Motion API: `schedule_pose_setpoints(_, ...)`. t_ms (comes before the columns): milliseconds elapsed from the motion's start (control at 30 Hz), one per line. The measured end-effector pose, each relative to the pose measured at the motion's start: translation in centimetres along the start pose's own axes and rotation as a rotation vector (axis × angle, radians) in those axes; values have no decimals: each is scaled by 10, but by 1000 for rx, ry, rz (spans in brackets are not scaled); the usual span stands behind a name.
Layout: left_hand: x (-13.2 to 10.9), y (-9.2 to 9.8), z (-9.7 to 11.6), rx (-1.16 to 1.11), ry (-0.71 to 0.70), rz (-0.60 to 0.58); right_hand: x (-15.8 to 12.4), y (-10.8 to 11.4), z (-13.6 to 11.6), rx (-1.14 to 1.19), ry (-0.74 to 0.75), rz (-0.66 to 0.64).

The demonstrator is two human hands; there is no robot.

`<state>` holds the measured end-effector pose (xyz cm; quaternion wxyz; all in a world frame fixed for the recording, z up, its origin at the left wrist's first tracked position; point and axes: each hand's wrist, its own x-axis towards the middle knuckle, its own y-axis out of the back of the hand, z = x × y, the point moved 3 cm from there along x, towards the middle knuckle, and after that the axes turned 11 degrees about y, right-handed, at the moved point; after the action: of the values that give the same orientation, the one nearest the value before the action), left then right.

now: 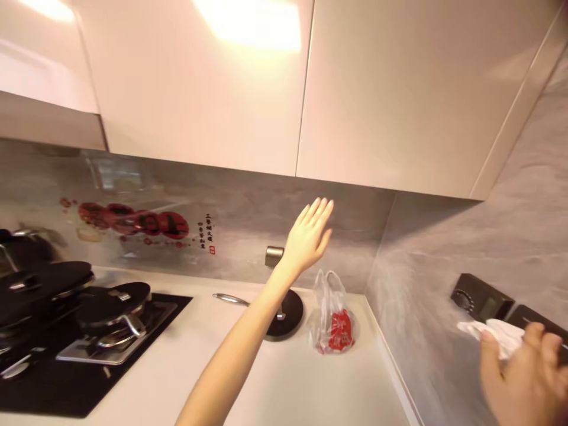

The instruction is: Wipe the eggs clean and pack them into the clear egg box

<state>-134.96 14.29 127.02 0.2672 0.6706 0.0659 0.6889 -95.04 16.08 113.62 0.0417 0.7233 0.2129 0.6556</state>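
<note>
My left hand [307,235] reaches out over the counter, with its fingers stretched out towards the grey backsplash, just below the wall cabinets. It holds nothing; whether the fingertips touch the wall I cannot tell. At the lower right, my right hand [523,373] grips a crumpled white cloth or tissue [499,336] between thumb and fingers. The cloth is beside a dark wall-mounted panel with a dial [481,297] on the side wall. My right hand is slightly blurred and partly cut off by the frame's edge.
White wall cabinets [377,100] hang overhead. On the counter [284,384] are a lidded pan [290,313], partly behind my left forearm, and a clear plastic bag [331,325] with something red. Several dark pots stand around the black gas hob [57,384] at left.
</note>
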Motion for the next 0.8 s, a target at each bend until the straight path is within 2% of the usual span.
schedule_pose_setpoints(33,-36,2,-8,-41,17,-38,1,-3,-7,5,17,-4)
schedule_pose_setpoints(100,-111,7,-33,-119,173,-27,1,-17,-29,71,65,-22)
schedule_pose_setpoints(167,-178,7,-55,-167,352,-34,-5,-38,-61,286,103,-92)
schedule_pose_setpoints(233,-226,3,-55,-261,496,-53,-20,-61,-101,586,86,-234)
schedule_pose_setpoints(300,-252,0,-29,-372,591,-111,-47,-72,-145,876,20,-411)
schedule_pose_setpoints(367,-263,-1,4,-463,679,-224,-80,-69,-191,1144,21,-600)
schedule_pose_setpoints(433,-271,7,23,-557,800,-304,-115,-60,-239,1415,16,-811)
schedule_pose_setpoints(467,-279,17,23,-595,892,-262,-132,-55,-265,1544,-22,-922)
schedule_pose_setpoints(533,-306,50,9,-581,1080,-99,-168,-47,-321,1739,-162,-1139)
schedule_pose_setpoints(600,-347,95,-9,-468,1262,100,-203,-33,-383,1846,-261,-1330)
schedule_pose_setpoints(633,-370,119,-17,-406,1346,194,-220,-23,-414,1891,-253,-1423)
schedule_pose_setpoints(733,-437,193,-35,-248,1533,521,-265,21,-502,2025,-62,-1689)
schedule_pose_setpoints(800,-479,242,-43,-117,1583,748,-294,59,-557,2106,128,-1861)
